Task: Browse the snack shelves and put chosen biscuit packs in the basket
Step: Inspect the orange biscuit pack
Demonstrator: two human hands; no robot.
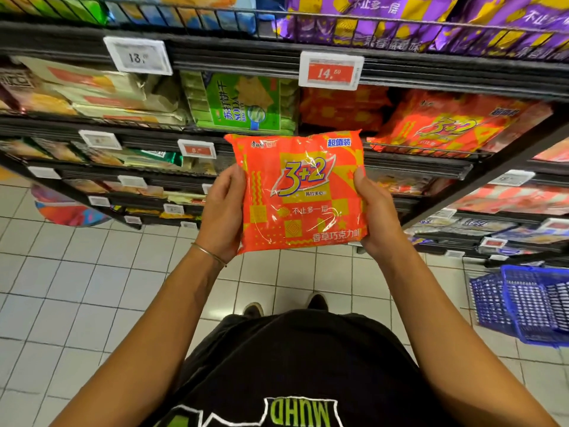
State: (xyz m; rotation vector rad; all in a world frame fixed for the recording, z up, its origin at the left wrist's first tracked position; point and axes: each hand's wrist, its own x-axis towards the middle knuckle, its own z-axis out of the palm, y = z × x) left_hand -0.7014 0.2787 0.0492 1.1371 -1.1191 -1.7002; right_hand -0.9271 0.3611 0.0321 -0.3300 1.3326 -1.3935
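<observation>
An orange "3+2" biscuit pack is held upright in front of the shelves, its printed face toward me. My left hand grips its left edge and my right hand grips its right edge. More of the same orange packs lie on the shelf behind, to the right. A blue plastic basket stands on the floor at the lower right, apart from both hands; what it holds I cannot see.
Black wire shelves carry green soda-cracker packs, purple packs above, and price tags. White floor tiles spread below. My shoes stand near the shelf base.
</observation>
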